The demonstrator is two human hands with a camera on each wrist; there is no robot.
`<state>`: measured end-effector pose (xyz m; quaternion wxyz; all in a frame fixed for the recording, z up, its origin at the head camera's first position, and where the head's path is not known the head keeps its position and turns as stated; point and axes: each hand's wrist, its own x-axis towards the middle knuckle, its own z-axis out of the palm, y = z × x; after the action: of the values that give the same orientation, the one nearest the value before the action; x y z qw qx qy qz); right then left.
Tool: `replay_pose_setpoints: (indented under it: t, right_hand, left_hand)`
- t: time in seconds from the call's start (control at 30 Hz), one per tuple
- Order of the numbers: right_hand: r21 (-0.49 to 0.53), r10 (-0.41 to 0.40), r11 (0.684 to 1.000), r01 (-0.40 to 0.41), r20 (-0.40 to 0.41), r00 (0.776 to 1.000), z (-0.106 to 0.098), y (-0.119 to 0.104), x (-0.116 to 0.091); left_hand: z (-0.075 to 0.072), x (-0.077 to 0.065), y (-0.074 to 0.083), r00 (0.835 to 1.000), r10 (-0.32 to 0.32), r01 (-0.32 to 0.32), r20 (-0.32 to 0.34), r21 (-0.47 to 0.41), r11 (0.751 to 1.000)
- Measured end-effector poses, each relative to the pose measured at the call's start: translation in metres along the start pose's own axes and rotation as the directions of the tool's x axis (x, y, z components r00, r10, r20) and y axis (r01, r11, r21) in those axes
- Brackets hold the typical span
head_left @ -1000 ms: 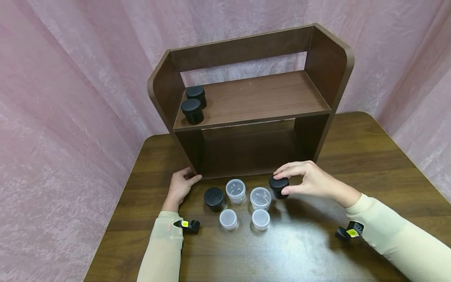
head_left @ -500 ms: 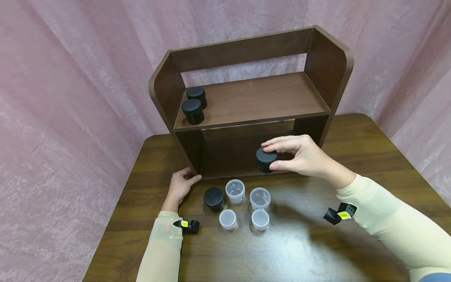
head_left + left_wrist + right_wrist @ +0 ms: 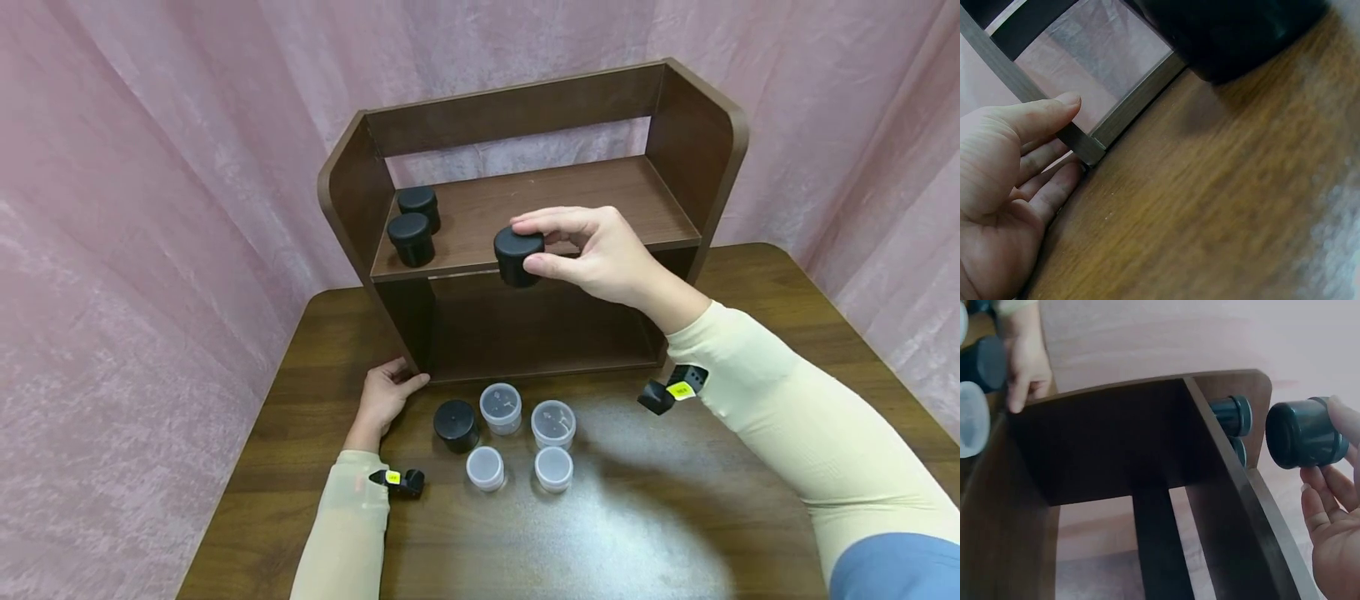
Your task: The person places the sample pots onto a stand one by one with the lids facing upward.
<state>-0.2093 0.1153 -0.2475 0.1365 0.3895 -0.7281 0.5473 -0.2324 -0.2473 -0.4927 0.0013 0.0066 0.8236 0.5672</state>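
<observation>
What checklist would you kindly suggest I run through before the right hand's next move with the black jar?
1. Grip: ok; the right hand holds the black jar.
2. Tilt: ok; the jar looks upright in the head view.
3. Clearance: ok; the right wrist view shows a gap between the jar and the upper shelf.
4. Space beside the front jar and rear jar: ok; bare board shows to their right.
5. Unit support: ok; the left hand grips the lower left front corner of the shelf unit.
6. Lid tightness: cannot tell from these pictures.
</observation>
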Motion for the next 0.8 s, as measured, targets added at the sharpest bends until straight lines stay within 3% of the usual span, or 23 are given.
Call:
replay_pose_setpoints:
  t: [0.17,0.43,0.8]
  right_hand:
    - [0.07,0.081,0.994,-0.08,-0.016,0.997,0.002,0.014,0.032]
    - [0.074,0.214,0.974,-0.212,-0.024,0.976,0.006,0.034,0.07]
    - [-0.077,0.375,0.923,-0.378,-0.046,0.926,0.016,0.05,0.098]
  left_hand:
    - [0.001,0.0,0.0,1.0,0.0,0.0,-0.012,-0.007,1.0]
    - [0.003,0.004,-0.002,1.0,0.005,-0.005,-0.005,0.0,1.0]
    - [0.005,0.003,-0.001,1.0,-0.003,0.003,0.01,0.005,1.0]
